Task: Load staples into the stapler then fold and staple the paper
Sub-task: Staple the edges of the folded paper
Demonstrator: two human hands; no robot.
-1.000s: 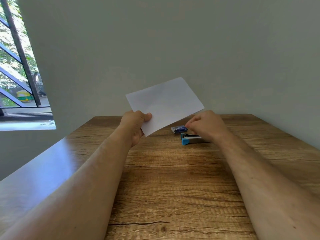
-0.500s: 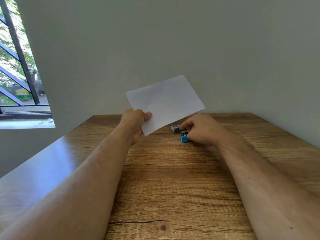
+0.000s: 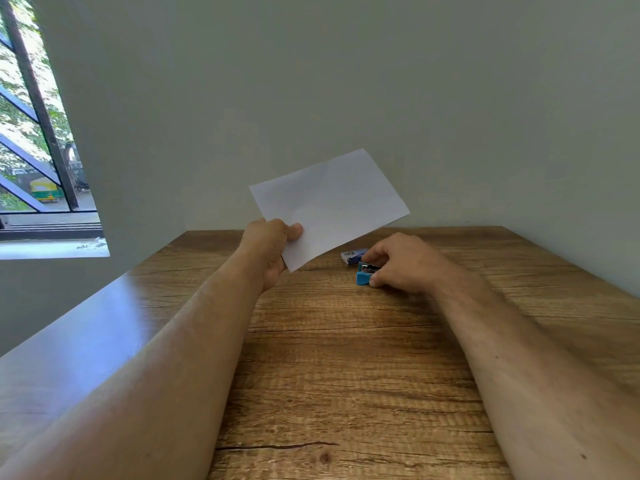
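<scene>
The left hand (image 3: pixel 273 247) is holding a white paper (image 3: pixel 329 206) up above the wooden counter (image 3: pixel 346 358), its grip pinching the sheet's near-left corner with the thumb lying on the front face and the fingers curled behind. The paper is standing tilted, its long axis running from about 8 o'clock up toward 2 o'clock, with the free far corner pointing toward the wall (image 3: pixel 346 98); it is lifted clear of the counter. At about 3 o'clock from the left hand, the right hand (image 3: pixel 405 265) is reaching down onto a small blue stapler (image 3: pixel 365 274) lying on the counter, its grip curling round the body with the thumb on the near side and the fingers over the top. Only the stapler's blue end is showing, pointing toward 9 o'clock, its long axis lying roughly left to right under the hand. Just beyond it, at about 11 o'clock and close beside, a small blue staple box (image 3: pixel 353 256) is resting flat. A barred window (image 3: pixel 38 133) is showing at far left.
</scene>
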